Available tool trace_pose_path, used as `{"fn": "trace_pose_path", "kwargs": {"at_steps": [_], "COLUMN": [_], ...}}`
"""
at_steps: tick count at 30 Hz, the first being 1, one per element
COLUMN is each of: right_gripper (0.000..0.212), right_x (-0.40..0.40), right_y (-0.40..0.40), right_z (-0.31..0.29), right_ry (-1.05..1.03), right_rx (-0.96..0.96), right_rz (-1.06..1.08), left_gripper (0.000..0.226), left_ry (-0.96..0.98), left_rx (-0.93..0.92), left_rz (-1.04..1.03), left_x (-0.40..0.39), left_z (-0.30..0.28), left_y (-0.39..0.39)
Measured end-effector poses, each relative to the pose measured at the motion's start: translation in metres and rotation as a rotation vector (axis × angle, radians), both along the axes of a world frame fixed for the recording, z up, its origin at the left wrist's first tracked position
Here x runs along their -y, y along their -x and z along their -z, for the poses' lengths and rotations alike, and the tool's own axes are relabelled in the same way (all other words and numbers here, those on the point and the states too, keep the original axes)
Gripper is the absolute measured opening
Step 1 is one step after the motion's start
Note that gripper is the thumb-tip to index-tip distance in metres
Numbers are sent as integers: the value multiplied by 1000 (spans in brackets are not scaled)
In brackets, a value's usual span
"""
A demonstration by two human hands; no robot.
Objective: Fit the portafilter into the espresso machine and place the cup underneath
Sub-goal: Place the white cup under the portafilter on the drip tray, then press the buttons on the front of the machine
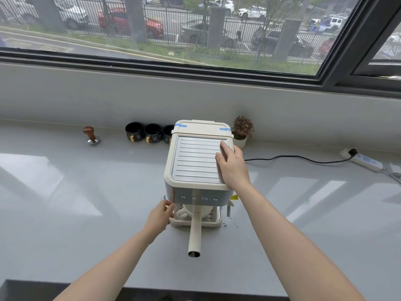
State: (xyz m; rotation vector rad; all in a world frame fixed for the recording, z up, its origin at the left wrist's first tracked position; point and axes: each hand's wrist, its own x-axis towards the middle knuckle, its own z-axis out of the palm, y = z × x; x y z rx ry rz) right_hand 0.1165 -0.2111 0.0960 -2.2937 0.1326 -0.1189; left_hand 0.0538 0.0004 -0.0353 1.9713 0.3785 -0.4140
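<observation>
The cream espresso machine [196, 161] stands mid-counter. Its portafilter [194, 233] is seated under the front panel, with the long cream handle pointing straight toward me. A white cup [191, 210] sits on the drip tray [196, 223] beneath the portafilter, partly hidden by the machine's front. My left hand [160, 218] reaches in from the left, fingers curled against the cup's handle side. My right hand [231, 165] lies flat on the right of the machine's ribbed top, fingers spread, holding nothing.
Three black mugs [152, 133] stand at the wall left of the machine, and a wooden-handled tamper [91, 135] farther left. A small potted plant [241, 132] is behind on the right. A black cord [299, 158] runs to a power strip [364, 161]. Coffee grounds [230, 223] speckle the counter.
</observation>
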Motion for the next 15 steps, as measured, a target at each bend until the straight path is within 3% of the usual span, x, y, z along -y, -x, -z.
{"fn": "trace_pose_path", "kwargs": {"at_steps": [4,7,10,15], "right_gripper": [41,29,27,46], "right_x": [0,1,1,-3], "right_y": [3,13,36,75], "right_z": [3,7,22,58], "right_ry": [-29,-109,-207,-245], "right_rx": [77,185,264,405], "right_rz": [58,118,88,-45], "left_gripper": [29,53,74,98], "left_ry": [30,1,-214,-397], "left_rx": [428,741,819,997], "left_rz": [-207,36,333,324], "left_x": [-11,-14,-11,-6], "left_z": [-37,-69,-75,-54], "left_y": [1,6,6,-2]}}
